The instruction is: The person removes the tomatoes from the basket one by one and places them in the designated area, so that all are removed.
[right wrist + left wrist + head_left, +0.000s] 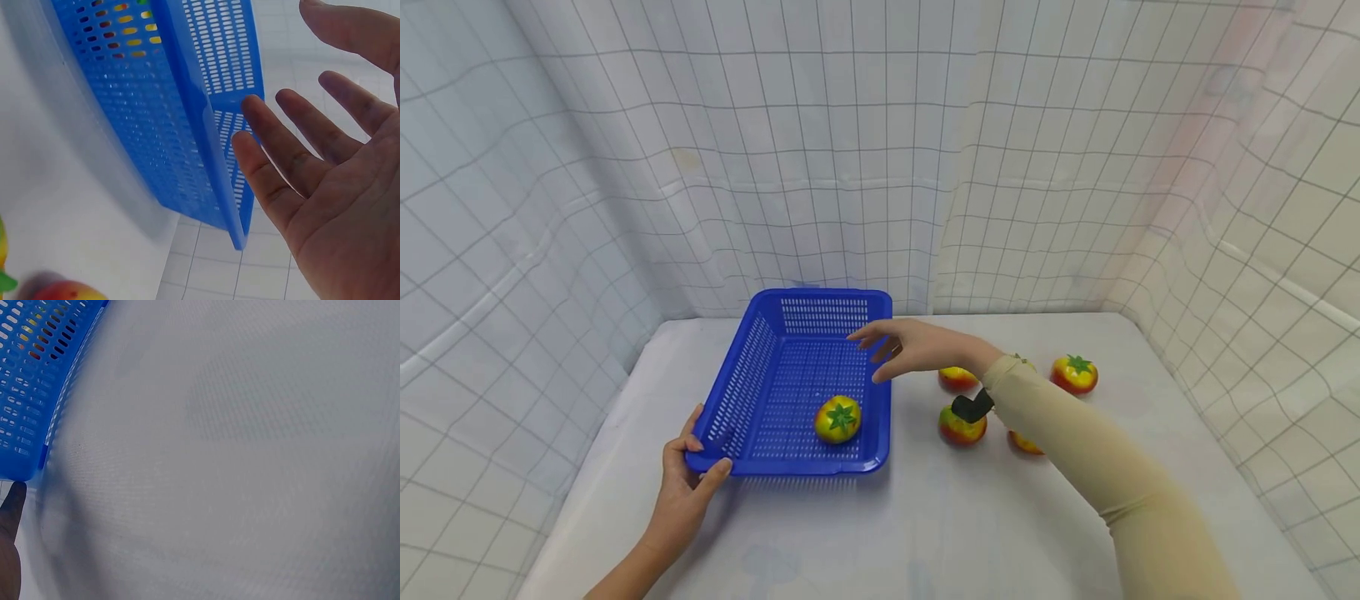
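Note:
A blue plastic basket (797, 467) with slotted walls stands on the white table, one red-and-yellow tomato (838, 419) with a green star-shaped top inside it, towards the near right. My left hand (681, 496) grips the basket's near left corner, thumb on the front rim and fingers on the left side. Over the basket's right rim hovers my right hand (913, 346), palm down, its fingers spread and slightly bent around nothing. In the right wrist view the palm and fingers (269, 169) appear beside the blue rim, holding no object.
Several more tomatoes lie on the table right of the basket, among them a front one (962, 431) and a far right one (1074, 377). My right sleeve (1075, 442) partly covers some. White grid-patterned curtains (880, 167) enclose the table's back and sides.

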`<state>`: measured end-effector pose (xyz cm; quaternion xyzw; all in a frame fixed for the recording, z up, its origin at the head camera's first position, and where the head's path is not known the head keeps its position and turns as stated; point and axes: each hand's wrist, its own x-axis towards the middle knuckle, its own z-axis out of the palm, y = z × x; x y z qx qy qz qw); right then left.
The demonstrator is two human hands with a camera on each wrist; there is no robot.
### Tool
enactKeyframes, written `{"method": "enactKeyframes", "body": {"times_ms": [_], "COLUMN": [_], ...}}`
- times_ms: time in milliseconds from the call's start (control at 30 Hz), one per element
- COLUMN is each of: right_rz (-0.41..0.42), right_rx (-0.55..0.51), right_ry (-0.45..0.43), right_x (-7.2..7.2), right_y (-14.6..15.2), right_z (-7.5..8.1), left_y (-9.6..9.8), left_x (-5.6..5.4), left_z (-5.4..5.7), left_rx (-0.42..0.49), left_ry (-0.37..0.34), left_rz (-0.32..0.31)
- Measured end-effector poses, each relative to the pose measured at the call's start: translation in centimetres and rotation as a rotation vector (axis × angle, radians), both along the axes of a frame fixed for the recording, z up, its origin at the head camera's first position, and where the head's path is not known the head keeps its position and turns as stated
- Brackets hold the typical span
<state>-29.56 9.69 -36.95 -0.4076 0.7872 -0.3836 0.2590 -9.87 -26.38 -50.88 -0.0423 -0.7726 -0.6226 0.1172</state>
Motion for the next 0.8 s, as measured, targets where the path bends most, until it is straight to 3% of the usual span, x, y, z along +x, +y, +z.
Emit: {"method": "enactKeyframes", "body": {"times_ms": [500,800], "right_rz": [0.143,0.209], "right_rx": [0.122,0.245], "right_ry": [-0.016,-0.011], "right_x": [-0.5,-0.9], "right_y": [-4.2,-6.0], "right_z": [-0.4,-0.3], "left_y": [-0.1,-0.4], "left_x": [0.0,-0.1], "left_z": [0.0,-0.5], "left_rx": [0.016,0.035], "left_ry": [-0.017,0.041], "left_rz": [-0.002,-0.015]}}
